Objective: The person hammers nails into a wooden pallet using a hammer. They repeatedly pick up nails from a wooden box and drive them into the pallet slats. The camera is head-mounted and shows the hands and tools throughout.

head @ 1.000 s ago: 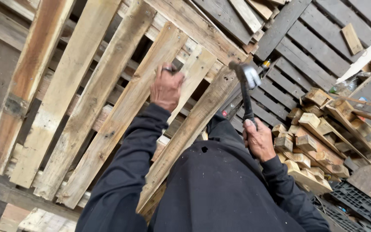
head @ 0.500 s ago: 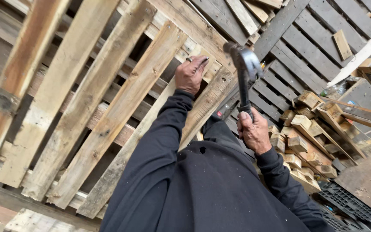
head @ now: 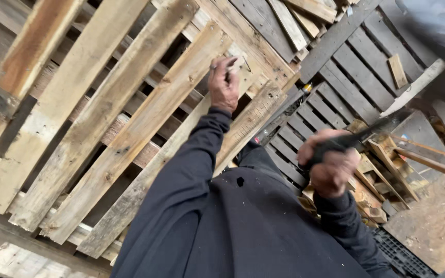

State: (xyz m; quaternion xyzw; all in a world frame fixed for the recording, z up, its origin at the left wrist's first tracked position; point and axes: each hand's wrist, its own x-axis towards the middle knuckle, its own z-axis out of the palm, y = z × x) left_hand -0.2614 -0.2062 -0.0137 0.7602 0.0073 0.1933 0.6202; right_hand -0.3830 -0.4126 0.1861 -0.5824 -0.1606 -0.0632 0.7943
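along the left side, a pale wooden pallet (head: 104,118) leans at a slant, its long boards running from near left up toward far right, dark gaps between them. against one of its boards near the top, the left hand (head: 223,82) is raised at the end of a dark sleeve (head: 181,180), fingers curled and pinching something small and thin at the fingertips; too small to tell what it is. hand touches or sits just at the board's surface. right of that, dark grey pallets (head: 356,72) lie flat farther off, slats running diagonally, with a loose short piece of wood (head: 397,71) lying on them. nearer, the right hand (head: 330,164) is closed tight around the dark handle of a hammer (head: 354,139); handle points up and to the right, blurred, head not clearly seen. just beyond the right hand, a heap of wooden blocks (head: 382,175) and offcuts. far right, a weathered board (head: 433,226) lies flat.
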